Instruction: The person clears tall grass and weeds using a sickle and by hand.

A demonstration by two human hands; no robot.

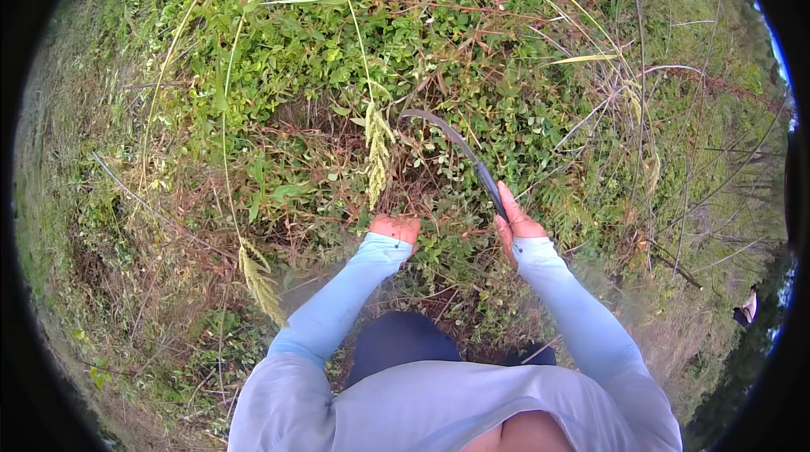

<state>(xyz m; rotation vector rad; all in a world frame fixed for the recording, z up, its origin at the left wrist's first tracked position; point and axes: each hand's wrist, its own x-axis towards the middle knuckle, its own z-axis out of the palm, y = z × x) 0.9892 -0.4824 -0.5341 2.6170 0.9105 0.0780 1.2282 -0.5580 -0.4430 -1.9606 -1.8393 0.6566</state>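
Observation:
My right hand (520,228) is closed on the dark handle of a sickle (450,133). Its curved blade reaches up and to the left over the low leafy plants (329,40), with the tip near the middle of the view. Left of it, my left hand (397,230) is down among stems and leaves, back of the hand up; its fingers are largely hidden, so whether it grips any stems does not show. Just above that hand hangs a pale green seed head (378,157) on a long bent stalk. Light blue sleeves cover both my forearms.
Another drooping seed head (261,281) hangs left of my left forearm. Thin bare branches (640,104) stand on the right, and a dry stick (152,208) lies at the left. My dark-clad knee (402,341) is below my hands. Dense undergrowth surrounds me.

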